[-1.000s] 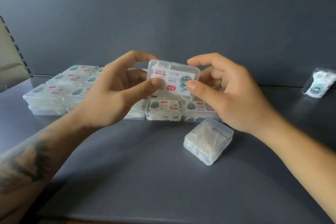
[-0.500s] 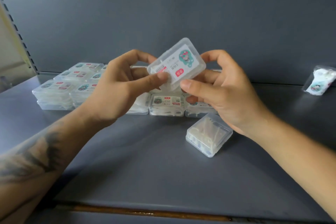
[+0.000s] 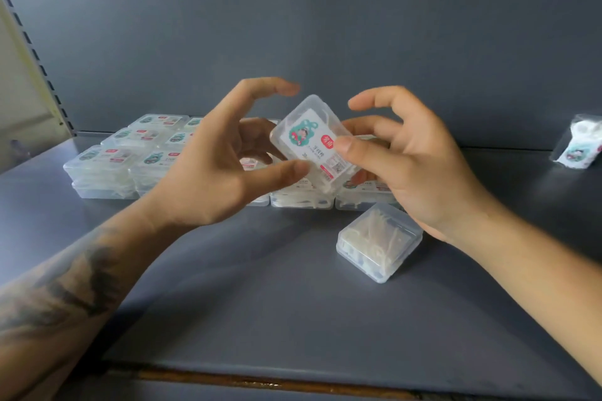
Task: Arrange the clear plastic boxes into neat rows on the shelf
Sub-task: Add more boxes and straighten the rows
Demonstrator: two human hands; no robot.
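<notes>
I hold a clear plastic box (image 3: 312, 143) with a white label, tilted, above the grey shelf (image 3: 260, 286). My right hand (image 3: 410, 166) pinches it, thumb on the label and fingers behind. My left hand (image 3: 221, 169) touches its lower left edge with the thumb; the forefinger is lifted off and arched above. Behind my hands, several matching boxes (image 3: 130, 153) lie in stacked rows at the shelf's back left. Another clear box (image 3: 379, 244) lies alone, label down and turned askew, below my right hand.
A small clear bag of white pieces (image 3: 581, 146) leans against the grey back wall at far right. A slotted shelf upright (image 3: 35, 55) runs up the left side. The shelf's front edge (image 3: 228, 381) is close to me.
The held box has been turned about a quarter turn clockwise, label now running lengthwise toward me. My left forefinger has lifted off it. The view has shifted slightly.
</notes>
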